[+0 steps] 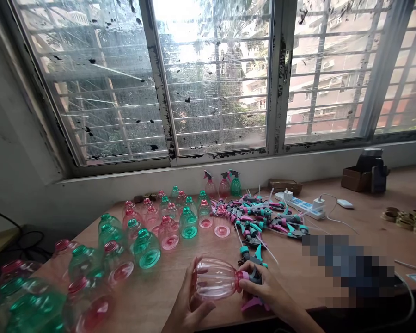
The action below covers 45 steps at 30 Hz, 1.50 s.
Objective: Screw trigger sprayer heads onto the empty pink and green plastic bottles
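Note:
A clear pink bottle (217, 279) lies on its side in the air above the table's front edge. My left hand (189, 300) is wrapped round its base end, fingers behind and thumb below. At the neck, my right hand (265, 286) grips a pink and grey spray head (243, 276), which sits against the bottle's mouth. How far it is screwed on cannot be seen. Just beyond my right hand lies a teal and grey spray head (256, 254). A pile of pink, teal and grey spray heads with white tubes (251, 215) spreads behind.
Several open green bottles (147, 249) and pink bottles (168, 233) stand across the left of the table (152, 296). Three bottles with spray heads (224, 185) stand by the wall. A power strip (300, 205), a cardboard box (357, 178) and a pixelated patch are on the right.

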Motion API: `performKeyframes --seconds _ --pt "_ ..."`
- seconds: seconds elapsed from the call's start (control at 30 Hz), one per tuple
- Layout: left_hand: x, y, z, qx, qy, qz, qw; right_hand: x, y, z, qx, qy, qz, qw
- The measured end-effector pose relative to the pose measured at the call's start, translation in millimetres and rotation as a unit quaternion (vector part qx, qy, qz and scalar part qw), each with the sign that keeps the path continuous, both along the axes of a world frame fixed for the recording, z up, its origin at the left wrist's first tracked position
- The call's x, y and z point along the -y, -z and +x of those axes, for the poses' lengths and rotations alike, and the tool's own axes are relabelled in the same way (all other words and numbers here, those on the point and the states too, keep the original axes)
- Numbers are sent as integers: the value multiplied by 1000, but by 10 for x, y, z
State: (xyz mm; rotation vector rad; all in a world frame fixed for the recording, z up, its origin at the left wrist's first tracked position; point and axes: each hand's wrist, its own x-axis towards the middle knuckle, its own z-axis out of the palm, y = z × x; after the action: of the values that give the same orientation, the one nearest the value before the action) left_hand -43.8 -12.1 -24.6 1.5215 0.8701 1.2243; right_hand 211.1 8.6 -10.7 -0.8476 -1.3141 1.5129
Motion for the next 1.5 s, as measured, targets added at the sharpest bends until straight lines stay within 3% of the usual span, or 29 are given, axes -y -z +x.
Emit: performKeyframes --seconds 0.33,0.53,0.87,1.13,1.33,1.5 --pt "57 -30 53 -9 -22 12 1000 -7 -7 12 -25 -3 -4 1000" --pt "44 -91 17 -12 9 -19 1000 9 -19 10 -14 -2 1 1000" --pt "33 -53 -19 -28 19 -40 999 -5 -1 -4 -17 7 -6 1000" --pt "35 -86 17 -18 10 -15 1000 -5 20 16 -18 2 1 1000" --pt "42 -157 7 -66 -2 -11 998 0 -2 14 9 18 16 1000" --pt "54 -122 -14 -67 3 -10 998 -4 27 14 15 18 29 999"
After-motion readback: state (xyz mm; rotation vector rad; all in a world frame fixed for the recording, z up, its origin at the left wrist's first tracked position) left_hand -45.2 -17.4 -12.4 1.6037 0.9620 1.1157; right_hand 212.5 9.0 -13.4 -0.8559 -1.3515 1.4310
